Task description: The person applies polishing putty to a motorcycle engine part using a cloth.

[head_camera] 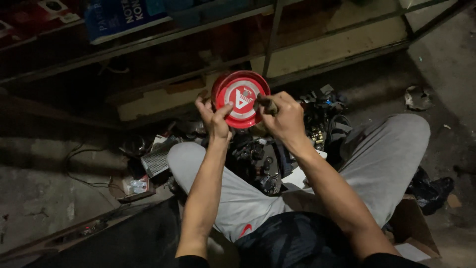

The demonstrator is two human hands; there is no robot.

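Observation:
A round red tin (241, 97) with a white mark on its face is held up in front of me, face toward the camera. My left hand (214, 118) grips its left rim, thumb on the face. My right hand (282, 116) is closed at the tin's right rim, pinching a small dark object that I cannot make out. Below the hands lies a heap of dark metal parts (263, 164) between my knees, on the floor.
I sit on a concrete floor in grey trousers (386, 154). A metal shelf frame (270, 44) stands ahead with a blue box (124, 17) on it. A perforated metal piece (157, 160), a small carton (135, 186), cables and a black bag (430, 191) lie around.

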